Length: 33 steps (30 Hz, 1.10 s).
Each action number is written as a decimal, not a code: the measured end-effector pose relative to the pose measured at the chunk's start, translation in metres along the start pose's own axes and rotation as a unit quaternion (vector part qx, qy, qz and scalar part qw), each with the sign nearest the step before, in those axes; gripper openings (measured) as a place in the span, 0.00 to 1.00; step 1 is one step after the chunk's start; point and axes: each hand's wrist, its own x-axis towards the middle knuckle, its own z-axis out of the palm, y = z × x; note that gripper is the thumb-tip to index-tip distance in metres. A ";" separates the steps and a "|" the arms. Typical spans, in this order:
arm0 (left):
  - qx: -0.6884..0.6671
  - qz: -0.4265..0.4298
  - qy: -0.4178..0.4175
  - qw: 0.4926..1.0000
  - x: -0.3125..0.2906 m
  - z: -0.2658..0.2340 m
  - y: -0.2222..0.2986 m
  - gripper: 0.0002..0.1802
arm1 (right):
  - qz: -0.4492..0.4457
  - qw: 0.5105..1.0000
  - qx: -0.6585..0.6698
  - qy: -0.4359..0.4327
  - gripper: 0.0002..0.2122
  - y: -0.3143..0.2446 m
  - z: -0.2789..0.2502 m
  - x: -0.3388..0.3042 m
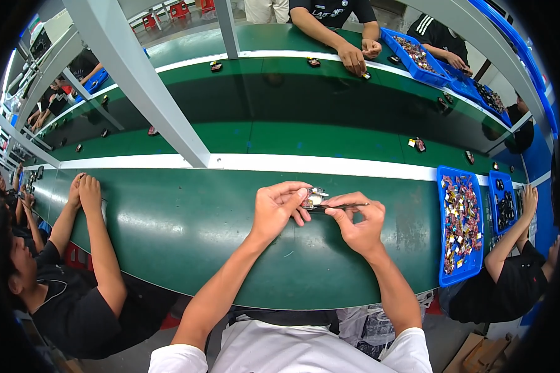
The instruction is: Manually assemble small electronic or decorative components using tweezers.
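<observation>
Over the green bench, my left hand is closed on a small electronic device with a dark body and a clear, pale part facing up. My right hand pinches a thin dark tool that looks like tweezers. The tool lies nearly level, with its left end against the lower edge of the device and a pointed end showing past my right fingers. Fingers hide part of the device, so its exact kind is unclear.
A blue tray of small colourful parts sits at my right, beside a smaller blue tray of black parts. Ahead, past a white rail, a green conveyor belt carries scattered small devices. Co-workers sit on both sides and opposite. A white post rises front-left.
</observation>
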 end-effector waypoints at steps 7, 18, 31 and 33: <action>-0.009 -0.032 -0.002 0.999 0.001 0.000 0.003 0.13 | -0.014 0.999 -0.031 -0.002 0.05 0.002 -0.002 -0.001; 0.024 -0.038 0.014 0.999 0.001 0.002 0.002 0.14 | -0.053 0.997 -0.059 0.006 0.06 -0.002 0.005 -0.001; 0.038 -0.040 0.067 0.996 0.002 0.006 -0.004 0.10 | -0.062 0.995 -0.068 0.024 0.06 0.009 0.004 -0.005; 0.060 -0.037 0.106 0.992 0.012 0.000 -0.001 0.11 | -0.038 0.997 -0.030 0.059 0.06 0.006 0.002 -0.001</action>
